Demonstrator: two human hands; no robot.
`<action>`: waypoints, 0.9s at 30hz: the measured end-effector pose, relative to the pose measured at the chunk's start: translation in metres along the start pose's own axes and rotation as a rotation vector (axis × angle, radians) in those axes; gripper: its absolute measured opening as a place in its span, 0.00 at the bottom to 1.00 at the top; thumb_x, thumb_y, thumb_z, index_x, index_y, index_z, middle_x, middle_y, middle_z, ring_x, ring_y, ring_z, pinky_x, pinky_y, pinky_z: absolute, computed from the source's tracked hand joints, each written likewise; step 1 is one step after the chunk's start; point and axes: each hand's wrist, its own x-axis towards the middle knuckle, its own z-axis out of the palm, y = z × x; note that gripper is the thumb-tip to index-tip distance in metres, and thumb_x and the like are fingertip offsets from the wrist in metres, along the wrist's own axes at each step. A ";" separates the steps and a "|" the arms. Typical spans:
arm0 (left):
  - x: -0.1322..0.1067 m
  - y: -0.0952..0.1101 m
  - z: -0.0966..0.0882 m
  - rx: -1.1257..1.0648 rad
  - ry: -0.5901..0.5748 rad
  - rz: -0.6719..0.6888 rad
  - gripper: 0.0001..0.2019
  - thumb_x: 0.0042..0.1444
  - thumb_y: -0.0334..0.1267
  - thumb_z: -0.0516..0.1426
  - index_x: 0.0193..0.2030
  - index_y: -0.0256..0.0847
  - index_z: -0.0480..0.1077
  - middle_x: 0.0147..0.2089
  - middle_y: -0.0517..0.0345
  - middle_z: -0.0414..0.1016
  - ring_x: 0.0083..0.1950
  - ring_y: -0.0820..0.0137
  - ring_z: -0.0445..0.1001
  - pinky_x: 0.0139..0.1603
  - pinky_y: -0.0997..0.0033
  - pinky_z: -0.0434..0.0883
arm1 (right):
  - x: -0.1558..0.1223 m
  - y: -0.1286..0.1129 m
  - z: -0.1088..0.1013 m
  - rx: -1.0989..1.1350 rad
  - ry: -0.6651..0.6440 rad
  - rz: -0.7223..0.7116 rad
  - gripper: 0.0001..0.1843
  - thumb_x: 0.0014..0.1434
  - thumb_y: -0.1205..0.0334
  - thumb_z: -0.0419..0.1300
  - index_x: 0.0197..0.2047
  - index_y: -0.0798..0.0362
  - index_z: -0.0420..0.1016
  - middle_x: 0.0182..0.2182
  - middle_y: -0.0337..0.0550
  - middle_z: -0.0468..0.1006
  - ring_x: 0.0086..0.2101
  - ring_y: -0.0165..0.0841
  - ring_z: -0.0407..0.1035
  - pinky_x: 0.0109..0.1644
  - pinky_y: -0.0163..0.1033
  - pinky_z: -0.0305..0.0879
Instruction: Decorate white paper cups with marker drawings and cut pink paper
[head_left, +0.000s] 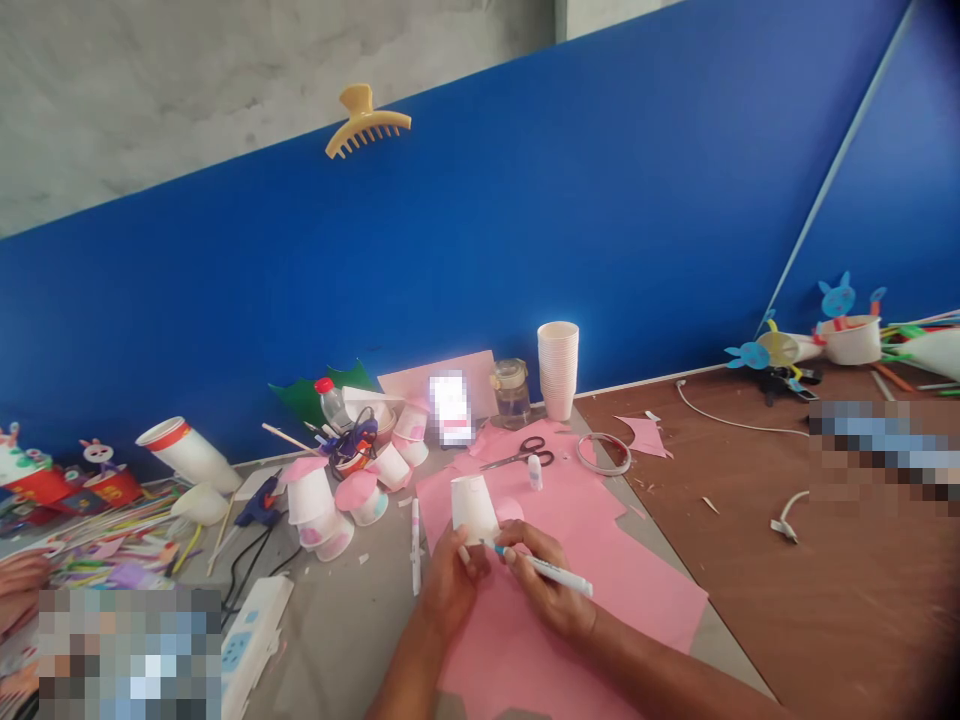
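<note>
My left hand (450,588) grips a white paper cup (474,510), which stands tilted on its side of a large pink paper sheet (637,600). My right hand (544,585) closes on a white marker (555,572), and its blue tip sits at the cup's lower edge. A pink paper circle (510,510) lies just behind the cup. Farther up the sheet are black-handled scissors (517,455) and a small glue bottle (534,472). A white glue stick (415,545) lies left of my left hand.
Several pink-decorated cups (311,505) crowd the grey table (337,640), near a glue gun (259,505) and power strip (247,640). A cup stack (558,370) stands by the blue board (525,230). A co-worker's hand (22,578) is at far left. A brown tabletop (750,560) extends right.
</note>
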 end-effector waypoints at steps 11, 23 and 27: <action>-0.001 -0.001 -0.001 0.051 -0.038 0.031 0.15 0.48 0.49 0.61 0.27 0.38 0.67 0.15 0.67 0.56 0.20 0.76 0.55 0.25 0.73 0.57 | -0.004 0.010 0.003 -0.058 0.107 0.037 0.08 0.65 0.59 0.50 0.41 0.50 0.68 0.31 0.41 0.71 0.31 0.32 0.67 0.35 0.36 0.65; 0.001 -0.001 0.000 0.019 -0.020 0.016 0.15 0.46 0.47 0.63 0.26 0.38 0.67 0.13 0.67 0.56 0.18 0.77 0.54 0.24 0.73 0.57 | -0.003 0.010 0.002 -0.050 0.096 0.028 0.07 0.65 0.60 0.50 0.41 0.50 0.68 0.31 0.41 0.70 0.31 0.32 0.66 0.35 0.36 0.64; 0.001 -0.001 0.000 0.001 -0.029 0.010 0.14 0.47 0.47 0.63 0.26 0.38 0.67 0.13 0.68 0.56 0.18 0.78 0.53 0.24 0.74 0.57 | -0.002 0.009 0.002 -0.066 0.096 0.000 0.07 0.64 0.61 0.51 0.40 0.50 0.69 0.31 0.41 0.70 0.31 0.33 0.66 0.35 0.37 0.64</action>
